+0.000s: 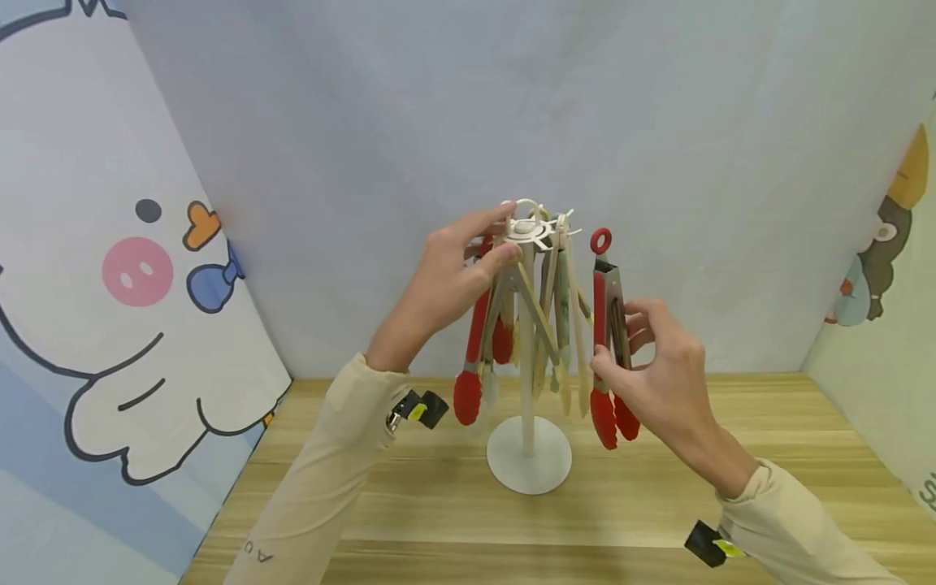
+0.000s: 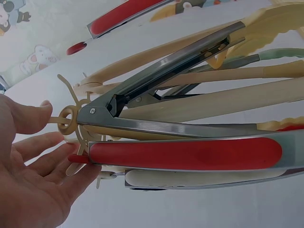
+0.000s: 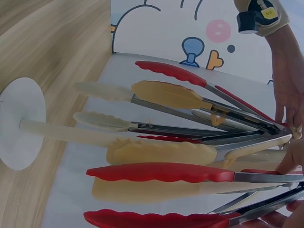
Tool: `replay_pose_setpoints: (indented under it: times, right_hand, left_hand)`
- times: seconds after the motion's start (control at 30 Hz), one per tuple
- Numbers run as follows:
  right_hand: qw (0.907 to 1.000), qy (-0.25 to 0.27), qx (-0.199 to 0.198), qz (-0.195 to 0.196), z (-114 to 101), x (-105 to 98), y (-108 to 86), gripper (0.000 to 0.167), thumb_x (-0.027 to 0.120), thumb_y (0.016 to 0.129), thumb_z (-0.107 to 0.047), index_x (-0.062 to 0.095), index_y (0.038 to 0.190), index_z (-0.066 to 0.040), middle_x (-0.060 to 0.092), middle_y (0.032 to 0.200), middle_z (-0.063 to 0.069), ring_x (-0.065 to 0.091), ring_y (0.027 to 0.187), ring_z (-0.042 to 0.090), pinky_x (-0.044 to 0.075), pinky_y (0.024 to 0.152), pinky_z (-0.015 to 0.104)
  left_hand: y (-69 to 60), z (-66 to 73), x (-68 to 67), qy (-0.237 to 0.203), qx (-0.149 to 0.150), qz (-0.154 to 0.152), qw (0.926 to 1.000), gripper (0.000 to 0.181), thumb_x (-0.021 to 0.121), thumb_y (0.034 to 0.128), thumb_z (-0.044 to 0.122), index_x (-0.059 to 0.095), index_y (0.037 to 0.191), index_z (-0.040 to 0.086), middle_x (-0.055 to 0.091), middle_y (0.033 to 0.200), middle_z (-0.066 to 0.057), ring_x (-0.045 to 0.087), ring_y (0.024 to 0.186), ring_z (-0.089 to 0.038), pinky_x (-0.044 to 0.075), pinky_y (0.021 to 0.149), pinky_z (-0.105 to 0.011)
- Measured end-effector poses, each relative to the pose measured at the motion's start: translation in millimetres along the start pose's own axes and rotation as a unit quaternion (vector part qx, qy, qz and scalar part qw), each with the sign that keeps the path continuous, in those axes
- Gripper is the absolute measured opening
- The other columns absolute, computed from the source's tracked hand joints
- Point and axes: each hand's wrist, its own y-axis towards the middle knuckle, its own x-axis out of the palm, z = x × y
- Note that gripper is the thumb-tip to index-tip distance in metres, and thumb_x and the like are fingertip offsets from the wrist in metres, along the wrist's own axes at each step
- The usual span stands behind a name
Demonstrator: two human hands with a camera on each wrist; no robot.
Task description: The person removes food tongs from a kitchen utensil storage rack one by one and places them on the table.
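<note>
A white stand (image 1: pixel 529 455) with a hooked ring on top holds several hanging tongs. My left hand (image 1: pixel 457 272) is at the ring, thumb and fingers around its hooks, beside tan-ringed metal tongs (image 2: pixel 190 126) and red-handled tongs (image 2: pixel 185 154). Right of the stand, my right hand (image 1: pixel 661 370) holds red tongs (image 1: pixel 601 309) upright between thumb and fingers, their red ring above and red tips down. These tongs stand apart from the ring. In the right wrist view their two red tips (image 3: pixel 161 173) are spread slightly.
The stand's round base rests on the wooden table (image 1: pixel 409 504). A pale cloth wall (image 1: pixel 329 162) rises behind, with cartoon-printed panels at the left (image 1: pixel 88 203) and right (image 1: pixel 877 325).
</note>
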Motion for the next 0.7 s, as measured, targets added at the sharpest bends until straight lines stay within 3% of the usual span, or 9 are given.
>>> replay_pose_setpoints:
  times: [0.7]
  right_hand:
    - [0.998,-0.043,0.044,-0.016,14.4,-1.1,-8.0,0.032,0.069,0.073,-0.003,0.056,0.102,0.0,0.061,0.072,0.006,0.053,0.057,0.016,0.039,0.054,0.028]
  left_hand:
    - [0.7,0.1,0.4,0.004,0.0,0.003,1.0,0.046,0.06,0.0938,0.016,0.049,0.139,0.014,0.059,0.124,-0.005,0.054,0.112,-0.012,0.044,0.092,-0.025]
